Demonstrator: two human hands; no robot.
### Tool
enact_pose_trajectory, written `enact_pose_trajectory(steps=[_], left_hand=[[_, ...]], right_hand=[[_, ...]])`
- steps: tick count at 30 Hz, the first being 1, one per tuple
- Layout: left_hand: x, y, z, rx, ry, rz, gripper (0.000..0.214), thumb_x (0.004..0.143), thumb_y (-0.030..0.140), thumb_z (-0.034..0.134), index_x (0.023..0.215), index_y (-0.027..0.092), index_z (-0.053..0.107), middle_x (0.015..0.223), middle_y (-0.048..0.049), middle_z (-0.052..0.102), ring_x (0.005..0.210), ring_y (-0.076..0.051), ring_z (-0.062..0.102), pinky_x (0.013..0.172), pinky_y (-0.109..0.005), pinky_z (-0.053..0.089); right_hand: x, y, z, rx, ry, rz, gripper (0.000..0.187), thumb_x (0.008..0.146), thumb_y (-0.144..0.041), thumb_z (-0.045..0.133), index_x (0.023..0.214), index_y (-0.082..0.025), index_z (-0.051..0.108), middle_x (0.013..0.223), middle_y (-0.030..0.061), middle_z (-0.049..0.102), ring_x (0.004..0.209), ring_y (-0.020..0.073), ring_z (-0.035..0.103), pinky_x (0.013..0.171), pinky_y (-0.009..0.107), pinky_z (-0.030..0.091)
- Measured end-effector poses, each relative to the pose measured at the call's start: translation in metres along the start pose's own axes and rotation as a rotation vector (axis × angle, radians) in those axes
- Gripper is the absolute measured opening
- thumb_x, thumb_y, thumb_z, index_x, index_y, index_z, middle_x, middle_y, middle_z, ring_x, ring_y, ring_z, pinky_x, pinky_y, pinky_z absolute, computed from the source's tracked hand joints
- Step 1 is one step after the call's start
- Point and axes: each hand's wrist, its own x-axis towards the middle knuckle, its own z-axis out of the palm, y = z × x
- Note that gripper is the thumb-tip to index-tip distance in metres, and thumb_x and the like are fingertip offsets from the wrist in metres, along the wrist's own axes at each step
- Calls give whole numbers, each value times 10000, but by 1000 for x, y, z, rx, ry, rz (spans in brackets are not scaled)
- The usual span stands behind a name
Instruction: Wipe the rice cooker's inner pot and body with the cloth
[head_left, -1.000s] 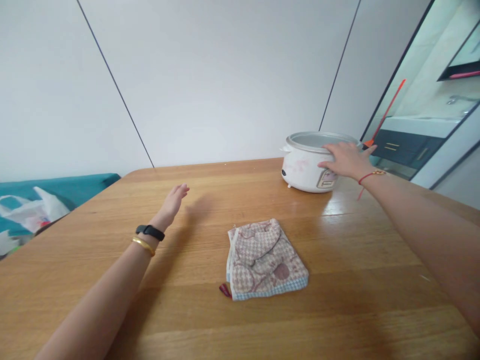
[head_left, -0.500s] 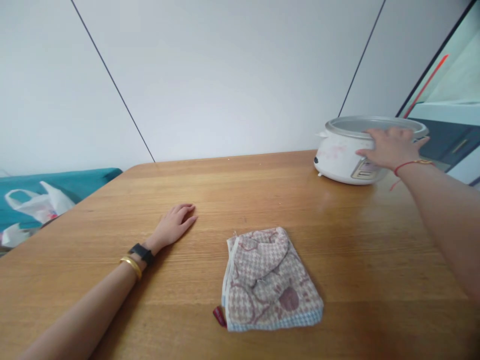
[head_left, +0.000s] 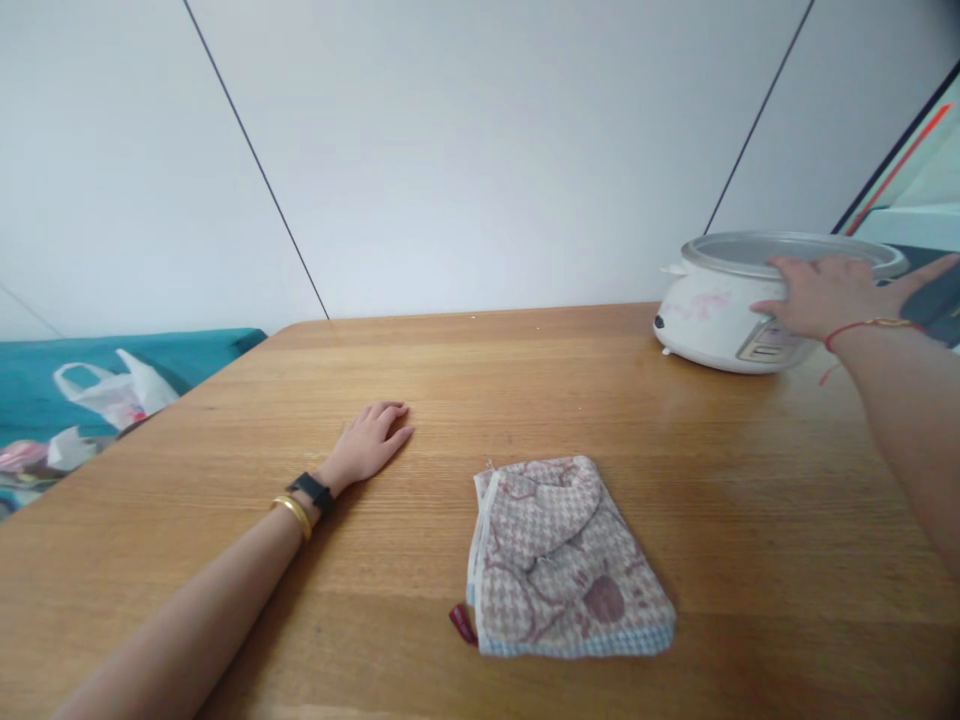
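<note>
My left hand point(head_left: 371, 440) lies flat on the wooden table point(head_left: 525, 400), palm down, fingers stretched out, holding nothing. A black band and a gold bangle sit on that wrist. My right hand point(head_left: 821, 295) reaches far right and grips the rim and side of a white rice cooker point(head_left: 712, 310) with no lid, its metal inner rim showing. A red string circles that wrist. A folded checked cloth point(head_left: 559, 560) in pink and white lies between my arms, nearer to me, touched by neither hand.
A white wall with thin dark lines rises behind the table. At the left, beyond the table's edge, a teal surface point(head_left: 150, 355) carries white plastic bags point(head_left: 105, 395). A dark-framed opening shows at the far right.
My left hand dropped from the air onto the table and stayed flat. My right hand kept its hold on the rice cooker. The view swung left, then slightly back.
</note>
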Motion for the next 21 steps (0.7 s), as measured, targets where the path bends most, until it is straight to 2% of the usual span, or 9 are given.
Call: enact_pose_trajectory(steps=[3,5,7,10,12,15,18,19,21], left_hand=[[-1,5,-1,11,-3,-9,583,1036,583,392,1400,180,602,1503,-131,587,1385,-333,537,1216,-508,391],[-2,7,-1,14,-5,-11,562,1037,563,403,1402,184,601,1509,-129,585,1392,-329,532,1217,-506,390],[-1,8,-1,13,-4,-12,548,1037,549,413,1399,184,603,1509,-130,585,1401,-325,526,1219,-504,388],[-1,8,-1,13,2,-13,556,1034,552,416,1396,177,606,1508,-134,585,1405,-329,522,1219,-502,385],[0,7,-1,13,3,-11,562,1031,558,413,1397,178,606,1507,-135,585,1402,-334,524,1215,-505,388],[0,6,-2,10,-3,-11,564,1028,562,409,1398,183,604,1503,-134,589,1395,-340,531,1206,-513,398],[0,7,-2,17,-6,-13,575,1031,564,395,1403,177,602,1507,-134,586,1394,-339,534,1206,-509,397],[0,7,-2,23,-4,-15,579,1033,563,389,1406,175,601,1511,-133,584,1394,-340,534,1206,-511,397],[0,7,-2,35,2,-17,584,1034,561,379,1411,172,599,1515,-134,582,1397,-341,534,1210,-514,393]], right_hand=[[-2,8,1,-4,-7,1,785,1066,-654,216,1373,-114,694,1557,356,453,1489,448,369,879,792,89],[-4,10,1,-13,3,6,695,1073,-632,316,1464,-146,623,1579,332,441,1504,390,354,914,760,129],[-13,1,0,-22,63,13,663,1083,-596,363,1537,-146,542,1620,319,391,1540,362,289,944,742,155],[-57,-40,-9,12,215,-81,640,1110,-510,367,1591,-102,476,1691,313,264,1579,388,211,1066,742,148],[-116,-80,-21,87,227,-269,635,1110,-483,356,1610,-106,462,1698,297,269,1546,413,288,1150,755,121],[-238,-134,-46,242,-69,-651,671,1020,-585,502,1577,-211,532,1641,203,443,1495,424,380,1201,734,203],[-346,-167,-68,396,-520,-939,826,848,-811,602,1560,-395,543,1637,119,475,1476,485,394,1174,772,245],[-367,-177,-72,419,-612,-973,869,814,-847,611,1564,-416,533,1668,126,428,1492,529,351,1142,816,233],[-380,-200,-70,471,-662,-1056,786,908,-798,517,1602,-433,467,1729,96,322,1557,520,242,1166,823,159]])
